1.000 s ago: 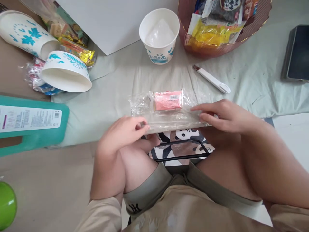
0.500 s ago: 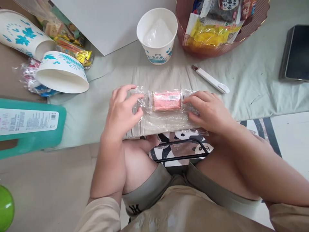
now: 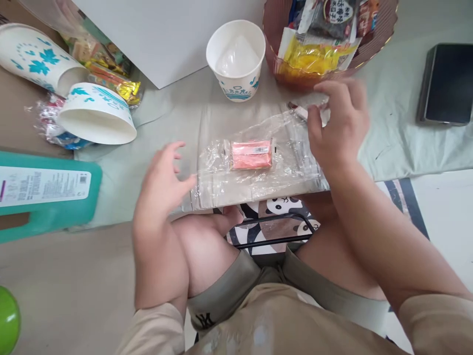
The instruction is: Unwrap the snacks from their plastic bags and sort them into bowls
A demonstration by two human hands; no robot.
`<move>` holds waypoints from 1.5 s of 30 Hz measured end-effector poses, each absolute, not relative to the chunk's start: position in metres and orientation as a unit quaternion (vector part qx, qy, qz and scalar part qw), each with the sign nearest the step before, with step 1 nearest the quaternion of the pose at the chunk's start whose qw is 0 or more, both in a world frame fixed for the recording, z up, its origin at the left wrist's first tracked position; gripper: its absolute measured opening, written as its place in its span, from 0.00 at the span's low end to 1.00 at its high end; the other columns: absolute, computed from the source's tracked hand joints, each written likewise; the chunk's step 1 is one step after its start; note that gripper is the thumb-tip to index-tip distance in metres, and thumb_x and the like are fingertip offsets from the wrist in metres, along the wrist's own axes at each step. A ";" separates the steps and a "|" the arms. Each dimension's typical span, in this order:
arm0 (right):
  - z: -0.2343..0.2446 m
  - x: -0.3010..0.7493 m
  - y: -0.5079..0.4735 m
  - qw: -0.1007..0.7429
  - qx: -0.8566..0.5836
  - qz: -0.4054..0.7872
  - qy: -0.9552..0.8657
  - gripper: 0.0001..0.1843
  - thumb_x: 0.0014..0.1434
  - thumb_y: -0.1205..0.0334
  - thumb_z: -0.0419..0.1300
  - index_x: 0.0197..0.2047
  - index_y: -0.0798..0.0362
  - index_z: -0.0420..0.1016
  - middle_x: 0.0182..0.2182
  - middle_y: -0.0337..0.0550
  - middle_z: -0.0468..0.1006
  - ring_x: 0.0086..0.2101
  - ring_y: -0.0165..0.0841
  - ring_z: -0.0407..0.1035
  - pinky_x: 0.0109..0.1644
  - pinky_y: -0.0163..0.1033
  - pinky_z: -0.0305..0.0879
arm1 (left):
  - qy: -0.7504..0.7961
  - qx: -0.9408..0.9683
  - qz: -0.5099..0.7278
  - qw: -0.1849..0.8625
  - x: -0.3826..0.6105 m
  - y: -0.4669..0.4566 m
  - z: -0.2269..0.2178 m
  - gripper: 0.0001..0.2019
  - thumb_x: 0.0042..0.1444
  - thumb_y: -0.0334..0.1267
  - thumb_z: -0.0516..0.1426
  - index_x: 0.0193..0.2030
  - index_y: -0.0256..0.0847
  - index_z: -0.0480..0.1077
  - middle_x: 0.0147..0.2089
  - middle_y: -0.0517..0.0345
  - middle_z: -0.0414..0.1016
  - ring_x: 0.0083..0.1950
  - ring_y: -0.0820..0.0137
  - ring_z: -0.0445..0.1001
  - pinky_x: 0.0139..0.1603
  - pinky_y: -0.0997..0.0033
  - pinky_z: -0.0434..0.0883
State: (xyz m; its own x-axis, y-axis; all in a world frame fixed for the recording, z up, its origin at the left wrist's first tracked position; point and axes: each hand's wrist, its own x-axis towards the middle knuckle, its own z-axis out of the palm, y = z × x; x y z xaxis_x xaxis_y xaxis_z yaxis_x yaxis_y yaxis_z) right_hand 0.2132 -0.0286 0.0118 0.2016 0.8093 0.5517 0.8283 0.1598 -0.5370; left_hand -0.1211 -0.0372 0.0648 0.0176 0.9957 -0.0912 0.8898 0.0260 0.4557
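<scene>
The pink snack packet point(image 3: 251, 154) lies in a clear bag point(image 3: 218, 180) on the worktop point(image 3: 388, 143), its long axis running 9 to 3. My left hand point(image 3: 160, 185), fingers spread, is nearer, at its 9 o'clock. My right hand point(image 3: 338, 125) curls at 2 o'clock over a white tool point(image 3: 301, 113), but blur means I cannot tell its grip.

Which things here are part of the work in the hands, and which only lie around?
In use: clear bag, pink pack inside it, white tool at the right hand, left hand beside the bag.
Lying about: cup, basket, tablet, teal jug.
</scene>
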 end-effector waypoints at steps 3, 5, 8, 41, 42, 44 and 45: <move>0.015 0.208 -0.030 0.465 -0.618 -0.074 -0.629 0.09 0.66 0.65 0.59 0.49 0.46 0.75 0.46 0.52 0.73 0.48 0.47 0.72 0.55 0.55 0.70 | 0.641 0.718 0.230 0.147 -0.102 -0.054 0.086 0.10 0.53 0.34 0.63 0.43 0.45 0.75 0.37 0.60 0.76 0.32 0.71 0.70 0.36 0.65 0.73; 0.013 0.199 -0.039 0.464 -0.594 -0.062 -0.654 0.06 0.68 0.64 0.57 0.45 0.46 0.74 0.38 0.48 0.73 0.42 0.43 0.72 0.49 0.51 0.71 | 0.561 0.787 0.214 0.138 -0.087 -0.059 0.087 0.12 0.53 0.35 0.67 0.45 0.45 0.77 0.42 0.57 0.78 0.42 0.66 0.77 0.46 0.62 0.77; 0.003 0.184 -0.051 0.412 -0.568 0.017 -0.712 0.05 0.68 0.62 0.56 0.39 0.46 0.71 0.28 0.41 0.71 0.31 0.36 0.68 0.39 0.44 0.68 | 0.555 0.805 0.179 0.113 -0.074 -0.050 0.074 0.24 0.49 0.32 0.69 0.55 0.47 0.78 0.63 0.48 0.74 0.65 0.53 0.73 0.64 0.52 0.74; -0.016 0.172 -0.046 0.294 -0.497 0.225 -0.785 0.32 0.59 0.60 0.61 0.66 0.56 0.68 0.55 0.60 0.78 0.54 0.52 0.74 0.58 0.58 0.72 | 0.587 0.785 0.039 0.196 -0.074 0.000 0.039 0.31 0.67 0.31 0.48 0.77 0.39 0.59 0.81 0.43 0.56 0.83 0.49 0.52 0.82 0.39 0.54; -0.015 0.173 -0.046 0.294 -0.496 0.235 -0.782 0.32 0.59 0.61 0.61 0.66 0.56 0.67 0.55 0.59 0.77 0.53 0.52 0.74 0.57 0.58 0.72 | 0.588 0.786 0.023 0.189 -0.078 0.000 0.036 0.33 0.65 0.29 0.49 0.78 0.41 0.58 0.83 0.45 0.53 0.84 0.48 0.49 0.82 0.37 0.53; -0.014 0.175 -0.046 0.298 -0.496 0.254 -0.775 0.33 0.59 0.62 0.60 0.67 0.54 0.66 0.54 0.59 0.76 0.53 0.51 0.74 0.55 0.57 0.73 | 0.593 0.786 0.006 0.176 -0.082 0.001 0.032 0.37 0.61 0.25 0.50 0.78 0.45 0.59 0.84 0.48 0.48 0.85 0.46 0.45 0.81 0.33 0.52; -0.014 0.176 -0.046 0.303 -0.496 0.259 -0.771 0.33 0.58 0.62 0.60 0.67 0.53 0.66 0.54 0.58 0.76 0.53 0.51 0.74 0.54 0.57 0.74 | 0.594 0.786 0.004 0.171 -0.084 0.001 0.031 0.38 0.60 0.23 0.49 0.78 0.47 0.59 0.85 0.49 0.47 0.85 0.45 0.44 0.81 0.33 0.52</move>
